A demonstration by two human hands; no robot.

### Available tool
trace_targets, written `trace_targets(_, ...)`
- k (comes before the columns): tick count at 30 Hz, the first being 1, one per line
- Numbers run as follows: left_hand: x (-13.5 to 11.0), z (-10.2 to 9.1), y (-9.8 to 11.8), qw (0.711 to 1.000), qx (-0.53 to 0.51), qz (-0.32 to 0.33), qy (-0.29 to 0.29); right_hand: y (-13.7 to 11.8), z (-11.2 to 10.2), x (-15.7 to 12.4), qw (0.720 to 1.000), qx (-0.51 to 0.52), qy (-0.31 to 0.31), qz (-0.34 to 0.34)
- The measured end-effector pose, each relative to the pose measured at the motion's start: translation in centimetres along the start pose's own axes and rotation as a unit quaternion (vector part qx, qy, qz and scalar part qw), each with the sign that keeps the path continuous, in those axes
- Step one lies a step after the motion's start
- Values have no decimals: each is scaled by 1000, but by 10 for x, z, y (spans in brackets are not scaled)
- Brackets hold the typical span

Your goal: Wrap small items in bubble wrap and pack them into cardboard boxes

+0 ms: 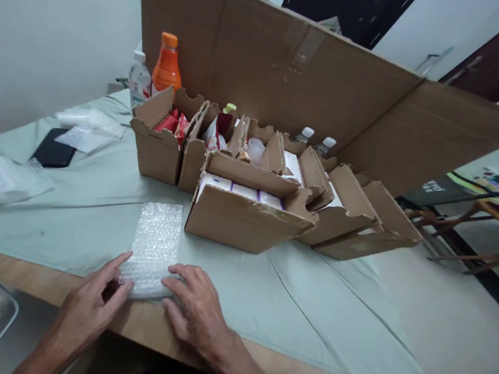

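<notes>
A clear bubble-wrap sheet [156, 239] lies flat near the table's front edge, with its near end looking thicker, perhaps folded over. My left hand [94, 298] rests at its lower left side, thumb and index finger apart and touching the wrap. On the opposite side, my right hand [198, 307] has its fingers spread, with the tips on the wrap's lower right edge. Neither hand is closed around anything. Whether something lies inside the near end, I cannot tell. Just beyond the wrap stands a cardboard box [243, 227] holding several white-and-purple packs.
Several open cardboard boxes [158, 154] stand in a row behind, backed by a tall cardboard panel [261, 45]. An orange bottle [167, 65] stands at back left. A black phone [54, 148] and loose bubble wrap [13, 180] lie on the green cloth [83, 231].
</notes>
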State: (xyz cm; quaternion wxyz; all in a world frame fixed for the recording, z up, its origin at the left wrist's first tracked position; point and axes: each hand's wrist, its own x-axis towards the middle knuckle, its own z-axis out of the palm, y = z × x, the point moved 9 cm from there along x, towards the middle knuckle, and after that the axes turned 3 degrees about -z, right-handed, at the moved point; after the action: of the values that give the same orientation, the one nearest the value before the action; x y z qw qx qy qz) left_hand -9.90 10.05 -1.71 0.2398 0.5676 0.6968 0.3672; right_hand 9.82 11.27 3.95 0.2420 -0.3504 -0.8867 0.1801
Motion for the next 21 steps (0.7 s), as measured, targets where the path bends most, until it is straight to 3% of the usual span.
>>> trace_targets(7,-4,-11,2,999,-9,-30,24,19,-21,2,996,35,75,19)
trace_targets(12,-17,-20,28,994,-10,-37,100,10,-32,-8,993,75,90,18)
trace_targets(14,-21,-8,38,995,-38,-48,80,13,-41,-20,989,73,121,31)
trace_targets(17,-27,16,50,992,-108,-70,3,35,-53,-41,982,82,137,97)
trace_targets(21,-39,28,58,966,-212,-123,-79,56,-42,-49,966,207,38,152)
